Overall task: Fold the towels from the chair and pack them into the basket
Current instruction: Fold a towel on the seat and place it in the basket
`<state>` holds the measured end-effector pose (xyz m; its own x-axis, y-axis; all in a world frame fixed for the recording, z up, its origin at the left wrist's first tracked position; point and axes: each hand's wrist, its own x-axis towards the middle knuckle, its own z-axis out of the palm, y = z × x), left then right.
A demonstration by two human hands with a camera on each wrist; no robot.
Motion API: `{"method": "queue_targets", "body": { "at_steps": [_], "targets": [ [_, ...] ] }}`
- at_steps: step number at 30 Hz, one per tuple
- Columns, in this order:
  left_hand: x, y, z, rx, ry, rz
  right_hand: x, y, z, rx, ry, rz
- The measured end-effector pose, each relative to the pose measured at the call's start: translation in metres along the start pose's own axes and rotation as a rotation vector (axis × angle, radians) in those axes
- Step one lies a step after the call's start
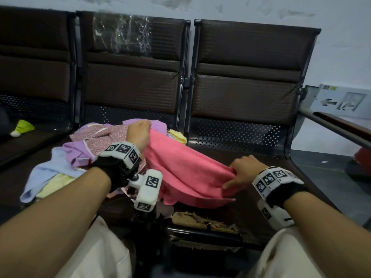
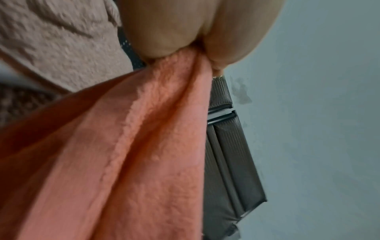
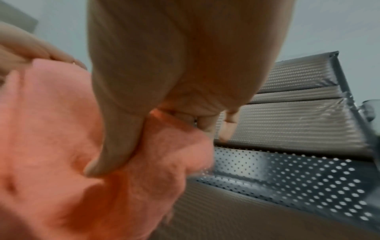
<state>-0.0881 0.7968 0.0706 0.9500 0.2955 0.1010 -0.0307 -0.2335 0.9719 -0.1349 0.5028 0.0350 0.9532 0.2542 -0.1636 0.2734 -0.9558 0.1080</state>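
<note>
Fingers of the left hand (image 1: 138, 131) are curled tight round one bunched end of the coral-pink terry towel (image 1: 180, 169), and the left wrist view shows the cloth gathered into pleats where it leaves that grip. The right hand (image 1: 244, 169) pinches the opposite end, thumb pressed over a wad of pile against the curled fingers, with the forefinger stretched along the hem. Held at both ends, the pink towel sags between the hands instead of lying flat, which looks like a way to lift it clear and find its edges before a first fold. Taking the pink towel as the landmark, the loose heap of other towels (image 1: 86, 149), lilac, speckled mauve, pale blue and pale yellow, lies just beside it on its left and partly beneath it, on the dark padded seat of the perforated metal bench chair (image 1: 230, 141). To the towel's right the seat lies bare, likely the folding surface. No basket shows in any view, so packing seems far off.
</note>
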Motion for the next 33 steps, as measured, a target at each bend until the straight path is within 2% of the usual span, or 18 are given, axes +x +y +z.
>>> {"method": "queue_targets", "body": {
  "at_steps": [2,6,9,13,16,18,20,22,27,33],
  "targets": [
    [-0.003,-0.002,-0.003,0.098,-0.021,-0.010,-0.004,0.005,0.005,-0.030,-0.028,0.058],
    [-0.014,-0.004,0.004,0.210,-0.096,-0.080,-0.012,0.014,0.011,0.209,0.014,0.190],
    [-0.013,-0.002,0.008,0.161,-0.148,-0.130,-0.016,0.019,0.009,0.232,0.045,0.199],
    [-0.012,-0.011,0.011,0.210,-0.254,0.007,-0.020,0.025,0.006,0.328,0.164,0.279],
    [-0.012,-0.021,0.009,0.311,-0.224,0.187,-0.022,0.027,0.003,0.321,0.342,0.266],
    [-0.011,-0.025,0.007,0.400,-0.202,0.272,-0.022,0.025,0.002,0.258,0.409,0.226],
    [-0.010,-0.029,0.004,0.503,-0.207,0.328,-0.020,0.022,0.002,0.240,0.383,0.211],
    [-0.008,-0.033,0.003,0.615,-0.237,0.351,-0.018,0.022,0.002,0.273,0.344,0.258],
    [-0.003,-0.038,-0.008,0.887,-0.308,0.272,-0.016,0.026,0.004,0.427,0.286,0.433],
    [-0.016,-0.027,-0.003,0.999,-0.349,0.222,-0.022,0.029,0.004,0.553,0.350,0.470]
  ]
}}
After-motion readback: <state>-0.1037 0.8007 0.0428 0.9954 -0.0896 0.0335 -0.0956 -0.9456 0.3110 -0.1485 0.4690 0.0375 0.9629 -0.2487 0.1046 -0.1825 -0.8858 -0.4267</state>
